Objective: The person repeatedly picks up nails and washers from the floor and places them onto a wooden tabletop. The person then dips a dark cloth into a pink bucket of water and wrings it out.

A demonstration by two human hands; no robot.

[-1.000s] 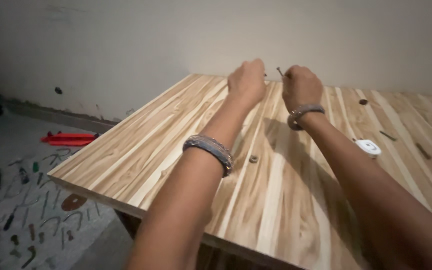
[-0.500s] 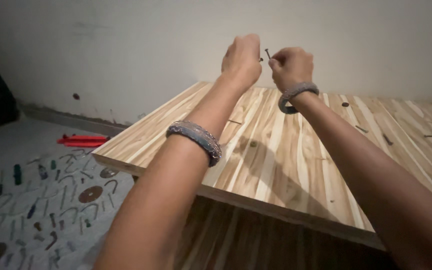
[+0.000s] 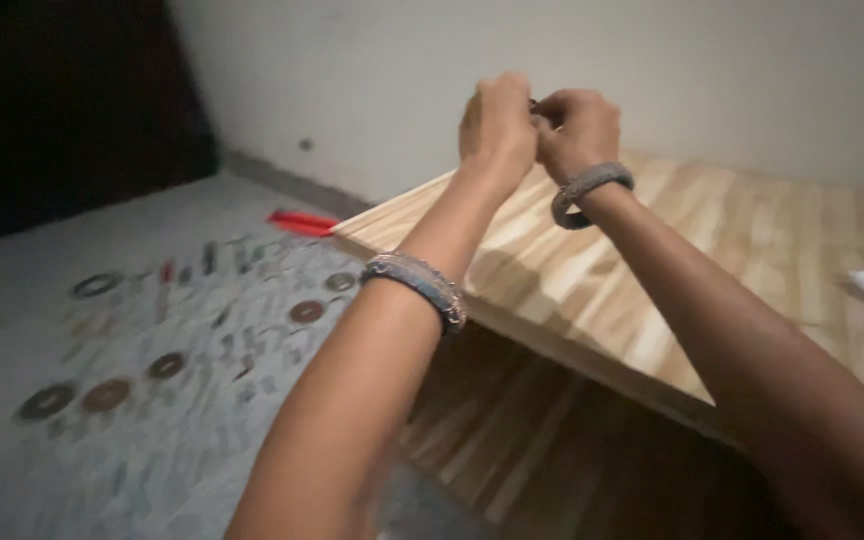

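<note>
two bracelets point(image 3: 417, 285), one wooden panel point(image 3: 752, 260)

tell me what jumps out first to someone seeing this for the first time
Two raised hands meet at top centre, the left hand and right hand pinching something small and dark between them, too hidden to identify. Each arm wears a grey bracelet. Below them a pale striped wooden panel stretches right, and on the grey floor at left lie scattered round discs and small parts, plus a red tool.

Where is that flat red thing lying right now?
In the head view the flat red thing lies on the patterned floor, left of centre, just off the far left corner of the wooden board and below the raised left hand.
</note>
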